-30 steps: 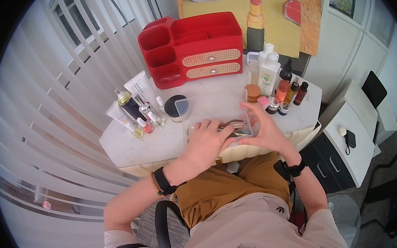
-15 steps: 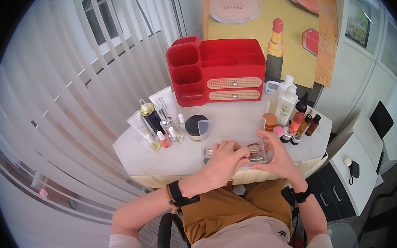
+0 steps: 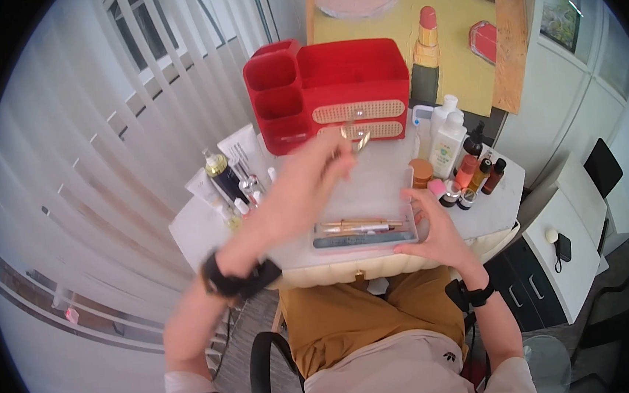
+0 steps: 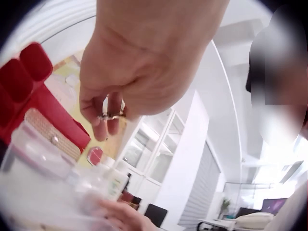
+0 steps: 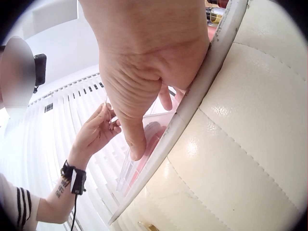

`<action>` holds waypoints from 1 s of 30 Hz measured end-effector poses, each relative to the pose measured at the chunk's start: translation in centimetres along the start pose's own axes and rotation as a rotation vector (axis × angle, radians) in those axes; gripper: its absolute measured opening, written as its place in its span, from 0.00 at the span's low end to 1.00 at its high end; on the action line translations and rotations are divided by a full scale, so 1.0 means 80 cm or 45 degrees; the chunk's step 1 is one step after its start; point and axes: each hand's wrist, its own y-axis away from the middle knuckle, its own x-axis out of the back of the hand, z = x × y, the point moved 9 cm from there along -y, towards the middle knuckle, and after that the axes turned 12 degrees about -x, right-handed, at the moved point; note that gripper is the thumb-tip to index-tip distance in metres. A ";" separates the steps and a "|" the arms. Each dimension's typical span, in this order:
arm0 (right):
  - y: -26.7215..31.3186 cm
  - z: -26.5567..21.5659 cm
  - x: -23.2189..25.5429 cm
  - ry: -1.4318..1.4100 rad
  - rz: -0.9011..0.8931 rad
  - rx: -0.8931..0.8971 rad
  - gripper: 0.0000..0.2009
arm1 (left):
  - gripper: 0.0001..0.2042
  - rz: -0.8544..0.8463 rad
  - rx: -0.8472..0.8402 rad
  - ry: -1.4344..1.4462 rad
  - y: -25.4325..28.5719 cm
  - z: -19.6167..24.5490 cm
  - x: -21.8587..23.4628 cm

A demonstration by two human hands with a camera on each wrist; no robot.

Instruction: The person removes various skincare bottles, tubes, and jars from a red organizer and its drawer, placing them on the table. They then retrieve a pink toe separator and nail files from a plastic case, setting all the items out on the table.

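Observation:
My left hand (image 3: 317, 168) is raised above the table in front of the red organizer (image 3: 353, 75), pinching a small shiny metal tool (image 3: 361, 142) between thumb and fingers. In the left wrist view the tool (image 4: 111, 117) shows between the fingertips. A clear plastic box (image 3: 366, 247) near the table's front edge contains slim sticks (image 3: 361, 228) and a grey-blue flat piece (image 3: 362, 240). Around the box's right end, my right hand (image 3: 439, 232) holds it with the thumb at the front and fingers behind; the right wrist view shows the thumb against its side.
White tubes (image 3: 241, 149) and small bottles stand at the table's left. At the right are a white pump bottle (image 3: 447, 145), an orange-lidded jar (image 3: 421, 173), a pink block (image 3: 437, 189) and several dark bottles. A painted board (image 3: 460, 74) stands behind.
My left hand has lifted out of the box, up and toward the organizer, with the metal tool in its fingers. My right hand has stayed at the box's right end.

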 end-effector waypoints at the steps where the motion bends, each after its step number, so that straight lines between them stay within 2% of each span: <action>1: -0.001 0.000 -0.002 0.001 -0.024 -0.009 0.48 | 0.02 -0.084 0.004 -0.059 -0.018 -0.008 0.010; 3: -0.001 0.000 -0.003 -0.051 -0.017 -0.030 0.48 | 0.04 -0.223 -0.017 -0.115 -0.045 -0.039 0.009; 4: -0.002 0.005 -0.004 -0.053 -0.021 -0.023 0.48 | 0.04 -0.209 -0.001 -0.116 -0.057 -0.058 0.011; 6: -0.003 0.007 -0.005 -0.061 -0.031 -0.011 0.49 | 0.06 -0.618 -0.032 -0.291 -0.067 -0.093 -0.027; 7: -0.003 0.007 -0.004 -0.072 -0.023 -0.002 0.49 | 0.06 -0.608 -0.015 -0.288 -0.072 -0.107 -0.031; 9: -0.003 0.005 -0.005 -0.066 -0.035 -0.008 0.49 | 0.07 -0.858 0.168 -0.284 -0.065 -0.142 -0.057; 10: -0.003 0.004 -0.004 -0.061 -0.025 -0.019 0.49 | 0.07 -0.853 0.182 -0.284 -0.067 -0.151 -0.061; 12: -0.004 0.004 -0.004 -0.061 -0.025 -0.014 0.49 | 0.07 -0.996 0.199 -0.330 -0.066 -0.167 -0.078; 13: -0.004 0.004 -0.003 -0.061 -0.012 -0.012 0.49 | 0.07 -0.995 0.204 -0.332 -0.069 -0.174 -0.084; 15: -0.004 0.003 -0.004 -0.069 -0.020 -0.014 0.48 | 0.08 -1.059 0.082 -0.480 -0.071 -0.179 -0.096; 19: -0.003 0.003 -0.002 -0.060 -0.016 0.006 0.48 | 0.09 -1.127 0.131 -0.572 -0.068 -0.198 -0.109; 22: -0.002 -0.001 -0.001 -0.037 -0.012 0.000 0.48 | 0.11 -1.241 0.209 -0.445 -0.062 -0.196 -0.117; 26: -0.003 0.001 -0.002 -0.054 -0.008 0.028 0.48 | 0.15 -1.215 0.267 -0.325 -0.058 -0.209 -0.120; 29: -0.003 -0.001 -0.001 -0.038 -0.016 0.031 0.49 | 0.11 -1.206 0.299 -0.359 -0.058 -0.201 -0.117; 30: -0.003 0.001 -0.002 -0.040 -0.024 0.020 0.49 | 0.12 -1.175 0.226 -0.357 -0.063 -0.191 -0.112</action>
